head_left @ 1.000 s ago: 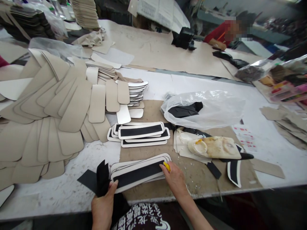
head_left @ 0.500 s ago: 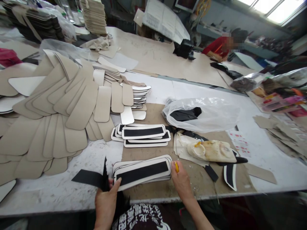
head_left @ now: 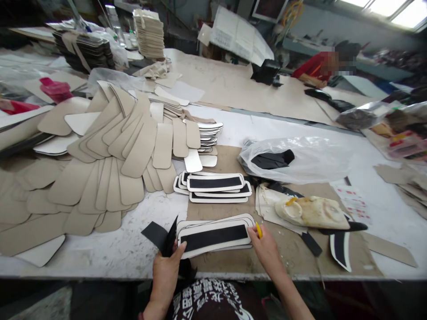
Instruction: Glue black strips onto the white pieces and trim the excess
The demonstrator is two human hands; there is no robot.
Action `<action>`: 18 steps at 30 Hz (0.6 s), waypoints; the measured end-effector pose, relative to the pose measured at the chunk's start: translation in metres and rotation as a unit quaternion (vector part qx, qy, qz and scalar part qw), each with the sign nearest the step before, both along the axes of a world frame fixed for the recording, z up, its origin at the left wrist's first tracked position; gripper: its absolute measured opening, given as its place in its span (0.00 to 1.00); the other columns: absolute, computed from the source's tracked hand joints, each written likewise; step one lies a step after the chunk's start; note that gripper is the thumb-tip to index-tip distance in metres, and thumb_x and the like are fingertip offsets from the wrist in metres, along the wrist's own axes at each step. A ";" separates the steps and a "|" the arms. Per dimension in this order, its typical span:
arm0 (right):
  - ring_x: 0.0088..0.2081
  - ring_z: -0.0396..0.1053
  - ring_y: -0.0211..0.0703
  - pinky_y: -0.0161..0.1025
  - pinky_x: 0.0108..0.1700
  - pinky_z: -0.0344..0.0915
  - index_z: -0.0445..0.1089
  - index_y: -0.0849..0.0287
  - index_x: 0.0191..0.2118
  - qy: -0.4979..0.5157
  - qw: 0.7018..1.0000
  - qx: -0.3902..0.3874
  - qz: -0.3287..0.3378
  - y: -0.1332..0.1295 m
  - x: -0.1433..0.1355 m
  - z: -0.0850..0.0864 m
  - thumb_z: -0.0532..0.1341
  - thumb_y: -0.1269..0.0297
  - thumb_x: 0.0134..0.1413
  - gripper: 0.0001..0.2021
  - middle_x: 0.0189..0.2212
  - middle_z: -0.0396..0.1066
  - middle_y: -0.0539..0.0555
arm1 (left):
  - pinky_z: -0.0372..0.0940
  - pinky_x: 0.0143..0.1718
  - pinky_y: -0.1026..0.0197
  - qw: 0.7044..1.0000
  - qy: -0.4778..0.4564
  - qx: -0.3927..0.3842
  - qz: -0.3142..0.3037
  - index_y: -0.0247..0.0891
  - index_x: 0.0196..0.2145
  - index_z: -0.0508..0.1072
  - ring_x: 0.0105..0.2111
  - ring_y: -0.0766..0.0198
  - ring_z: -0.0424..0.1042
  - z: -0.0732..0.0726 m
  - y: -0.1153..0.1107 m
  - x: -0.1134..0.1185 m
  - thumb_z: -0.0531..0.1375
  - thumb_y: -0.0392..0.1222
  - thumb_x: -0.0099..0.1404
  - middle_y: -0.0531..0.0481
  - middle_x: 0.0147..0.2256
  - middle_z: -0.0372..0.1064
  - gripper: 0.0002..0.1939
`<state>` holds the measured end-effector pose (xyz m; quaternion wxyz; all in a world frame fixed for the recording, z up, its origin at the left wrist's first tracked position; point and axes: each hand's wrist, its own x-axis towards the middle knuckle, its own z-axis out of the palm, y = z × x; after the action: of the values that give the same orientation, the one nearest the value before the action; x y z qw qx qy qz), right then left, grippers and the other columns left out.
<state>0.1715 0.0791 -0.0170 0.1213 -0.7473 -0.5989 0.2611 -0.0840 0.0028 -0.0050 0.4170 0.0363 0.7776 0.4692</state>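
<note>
Near the table's front edge lies a stack of pale rounded panels, the top panel [head_left: 213,238] bearing a black strip. At its left end, my left hand [head_left: 166,271] is closed on several black strips [head_left: 155,234], its thumb pressing the panel's corner. My right hand [head_left: 265,244] pinches a small yellow tool [head_left: 259,230] and touches the panel's right end with its fingertips. Just beyond lies a second stack of panels with black strips [head_left: 216,182]. To the right, a stained whitish container [head_left: 313,212] rests on pale sheets.
Many beige pieces [head_left: 100,178] fan out across the left side. A clear plastic bag [head_left: 316,158] with black material lies beyond the container. One curved piece [head_left: 340,251] is at the front right. A person in red [head_left: 312,66] sits across the table.
The view has shifted, so the table's contents appear farther right. Both hands keep their places at the panel's ends, and the black strips in my left hand hang at a slightly different angle.
</note>
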 end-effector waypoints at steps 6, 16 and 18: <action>0.29 0.62 0.43 0.38 0.32 0.57 0.60 0.56 0.25 -0.011 0.998 0.039 0.045 -0.005 0.001 0.002 0.46 0.52 0.54 0.16 0.24 0.64 0.52 | 0.62 0.24 0.64 0.998 -0.046 -0.034 -0.040 0.31 0.28 0.72 0.22 0.64 0.68 0.012 -0.002 -0.017 0.68 0.45 0.37 0.53 0.21 0.69 0.20; 0.23 0.57 0.38 0.34 0.26 0.54 0.62 0.59 0.23 0.175 0.984 -0.022 -0.034 -0.009 -0.019 0.031 0.55 0.46 0.45 0.18 0.17 0.58 0.46 | 0.64 0.26 0.65 0.983 -0.165 0.007 -0.076 0.32 0.35 0.72 0.26 0.63 0.70 0.019 -0.003 -0.043 0.69 0.46 0.40 0.50 0.27 0.72 0.24; 0.22 0.56 0.36 0.33 0.25 0.54 0.62 0.59 0.22 0.194 0.979 -0.040 -0.041 -0.008 -0.023 0.037 0.58 0.48 0.42 0.17 0.17 0.58 0.45 | 0.66 0.33 0.64 0.981 -0.168 0.020 -0.091 0.34 0.40 0.72 0.31 0.62 0.71 0.023 -0.002 -0.044 0.68 0.45 0.42 0.50 0.32 0.73 0.26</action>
<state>0.1482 0.0713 0.0205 0.2159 -0.7106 -0.5217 0.4197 -0.1279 0.0008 0.0175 0.5817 0.0360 0.6805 0.4441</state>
